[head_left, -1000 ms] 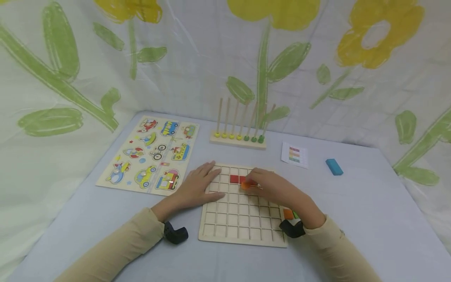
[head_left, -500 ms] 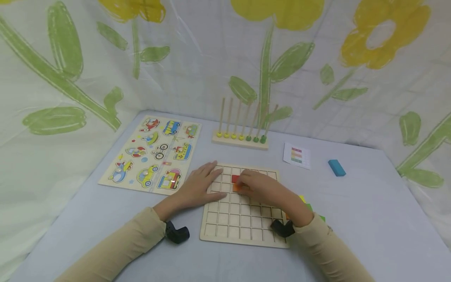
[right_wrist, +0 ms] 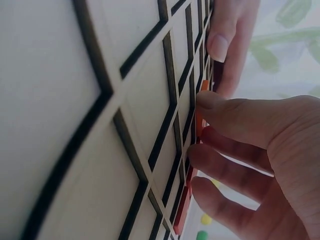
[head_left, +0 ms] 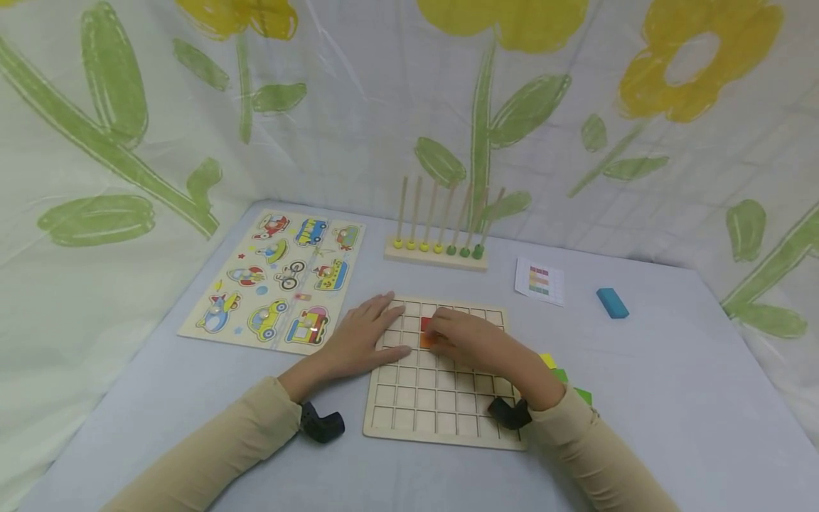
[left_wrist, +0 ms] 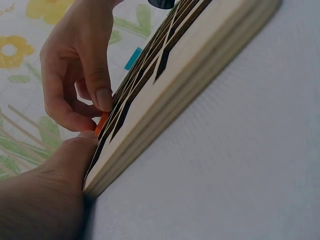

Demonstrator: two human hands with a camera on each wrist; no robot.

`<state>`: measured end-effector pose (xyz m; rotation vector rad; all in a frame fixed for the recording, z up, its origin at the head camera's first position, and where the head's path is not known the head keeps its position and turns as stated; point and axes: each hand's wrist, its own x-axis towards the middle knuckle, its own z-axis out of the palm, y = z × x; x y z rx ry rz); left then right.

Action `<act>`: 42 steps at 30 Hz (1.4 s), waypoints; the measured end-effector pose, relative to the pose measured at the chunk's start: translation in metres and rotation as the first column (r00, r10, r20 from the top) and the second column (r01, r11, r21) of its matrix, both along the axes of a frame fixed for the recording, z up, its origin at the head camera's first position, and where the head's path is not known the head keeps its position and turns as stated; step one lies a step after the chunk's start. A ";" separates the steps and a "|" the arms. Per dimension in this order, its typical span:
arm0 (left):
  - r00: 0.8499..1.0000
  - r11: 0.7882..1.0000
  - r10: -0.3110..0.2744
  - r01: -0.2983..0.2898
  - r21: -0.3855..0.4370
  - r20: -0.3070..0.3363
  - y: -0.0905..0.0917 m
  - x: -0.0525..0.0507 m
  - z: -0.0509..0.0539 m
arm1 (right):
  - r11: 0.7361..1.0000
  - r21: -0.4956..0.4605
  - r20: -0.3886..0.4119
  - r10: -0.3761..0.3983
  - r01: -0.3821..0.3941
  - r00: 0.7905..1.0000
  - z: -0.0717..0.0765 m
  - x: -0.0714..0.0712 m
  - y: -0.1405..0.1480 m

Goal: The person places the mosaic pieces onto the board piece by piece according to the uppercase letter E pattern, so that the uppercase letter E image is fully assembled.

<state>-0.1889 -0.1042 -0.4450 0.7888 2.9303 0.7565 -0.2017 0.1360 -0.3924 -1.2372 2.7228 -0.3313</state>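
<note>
A wooden grid board [head_left: 435, 421] lies in front of me in the head view. My left hand [head_left: 355, 338] rests on its left edge, fingers spread and fairly straight. Over the upper part of the grid, my right hand [head_left: 473, 341] pinches an orange square tile [head_left: 426, 340] between thumb and forefinger. The right wrist view has this orange tile [right_wrist: 205, 86] at the board's surface, under the thumb. Just beyond it a red tile [head_left: 425, 323] lies in the grid. More red tiles [right_wrist: 183, 210] show there in the right wrist view; the right hand hides them from the head camera.
Green and yellow tiles [head_left: 559, 375] lie right of the board, partly behind the right forearm. A picture puzzle [head_left: 262, 290] is at left, a bead rack [head_left: 435, 262] at the back. A patterned card [head_left: 554, 288] and blue block [head_left: 612, 303] lie at right.
My right hand has moved left with the orange tile, bringing it down to the grid below the leftmost red tile. The left hand stays on the board.
</note>
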 end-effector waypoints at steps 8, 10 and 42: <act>1.000 1.000 -0.009 0.009 -0.004 0.009 0.001 0.002 -0.002 | 1.000 -0.018 0.005 0.016 -0.016 1.000 0.002 0.005 0.001; 1.000 1.000 -0.011 0.011 0.002 0.013 0.001 0.002 -0.002 | 1.000 -0.016 0.005 0.012 -0.012 1.000 0.002 0.005 0.001; 1.000 1.000 0.001 -0.001 0.002 0.025 0.001 0.002 0.003 | 0.905 0.108 0.218 -0.426 0.412 0.878 0.021 0.053 0.168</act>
